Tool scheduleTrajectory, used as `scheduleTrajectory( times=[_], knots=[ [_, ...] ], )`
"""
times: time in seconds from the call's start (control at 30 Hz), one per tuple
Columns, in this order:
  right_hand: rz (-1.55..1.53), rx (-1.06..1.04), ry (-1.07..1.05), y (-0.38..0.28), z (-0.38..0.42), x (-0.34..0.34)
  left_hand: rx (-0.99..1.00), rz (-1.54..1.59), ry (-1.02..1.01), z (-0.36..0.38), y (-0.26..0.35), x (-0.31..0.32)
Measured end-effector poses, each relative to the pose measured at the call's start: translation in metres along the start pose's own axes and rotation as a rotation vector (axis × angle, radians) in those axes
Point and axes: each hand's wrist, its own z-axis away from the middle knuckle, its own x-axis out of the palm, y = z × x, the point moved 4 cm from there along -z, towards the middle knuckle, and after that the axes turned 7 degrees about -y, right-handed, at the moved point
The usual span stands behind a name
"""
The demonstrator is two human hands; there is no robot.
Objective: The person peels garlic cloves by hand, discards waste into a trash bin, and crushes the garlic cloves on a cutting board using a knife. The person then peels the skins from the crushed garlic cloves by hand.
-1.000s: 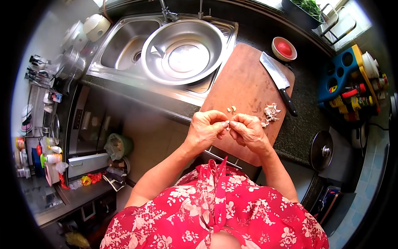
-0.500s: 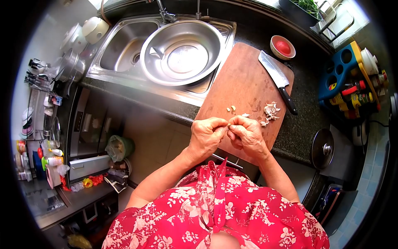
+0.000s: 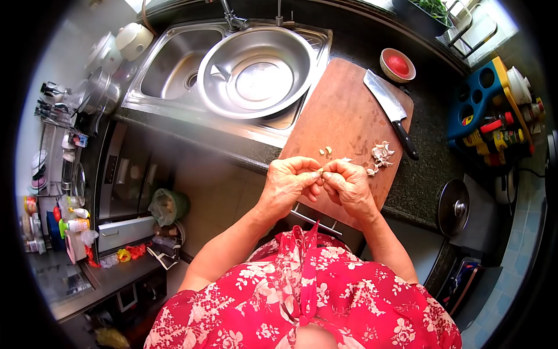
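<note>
My left hand (image 3: 286, 186) and my right hand (image 3: 350, 187) meet over the near edge of a wooden cutting board (image 3: 340, 104). Between their fingertips is a small garlic clove (image 3: 321, 171), pinched from both sides and mostly covered by the fingers. Just beyond my hands lie two small peeled garlic cloves (image 3: 329, 149). A heap of garlic skins and pieces (image 3: 382, 154) sits to the right of my right hand. Along the board's right side rests a kitchen knife (image 3: 386, 100), its black handle overhanging the board's edge.
A large steel basin (image 3: 256, 110) stands over the sink (image 3: 165, 75) on the left. Behind the knife is a bowl (image 3: 397, 64) with something red inside. A pot lid (image 3: 453, 207) stands at the right, below a blue rack (image 3: 474, 87) of bottles.
The fingers of my left hand have spread a little and shifted around the clove. Both hands stay together at the board's near edge. The view has moved slightly.
</note>
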Motion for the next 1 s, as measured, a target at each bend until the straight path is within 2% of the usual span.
scheduleTrajectory(
  times=[0.03, 0.1, 0.2, 0.33, 0.4, 0.47, 0.53, 0.63, 0.87, 1.0],
  knots=[
    [-0.001, 0.000, 0.001, 0.002, 0.000, 0.000, -0.005, -0.030, -0.009, 0.000, 0.000, 0.001],
    [0.216, -0.039, 0.018, 0.001, 0.000, -0.001, -0.011, -0.061, -0.016, 0.000, 0.002, 0.001],
    [0.378, -0.087, 0.021, -0.004, 0.001, 0.001, -0.051, -0.116, -0.010, -0.002, 0.005, 0.001],
    [0.355, -0.123, 0.029, -0.004, 0.001, 0.004, -0.042, -0.090, -0.051, -0.006, -0.003, -0.004],
    [-0.003, 0.020, -0.015, 0.003, 0.002, 0.003, -0.013, -0.036, -0.041, -0.008, -0.006, -0.007],
    [-0.108, 0.065, 0.009, -0.003, 0.003, 0.001, 0.027, 0.141, -0.051, -0.009, -0.007, -0.009],
    [-0.274, 0.126, 0.052, -0.001, 0.004, -0.003, 0.006, 0.170, -0.041, -0.009, -0.003, -0.007],
    [-0.430, 0.078, 0.061, -0.003, 0.002, -0.006, -0.019, 0.192, -0.037, -0.009, -0.002, -0.009],
    [-0.332, 0.044, -0.057, 0.008, -0.006, -0.011, -0.085, 0.204, -0.012, -0.011, -0.004, -0.015],
    [-0.328, 0.050, -0.047, 0.010, -0.010, -0.011, -0.112, 0.212, -0.007, -0.011, -0.006, -0.015]
  ],
)
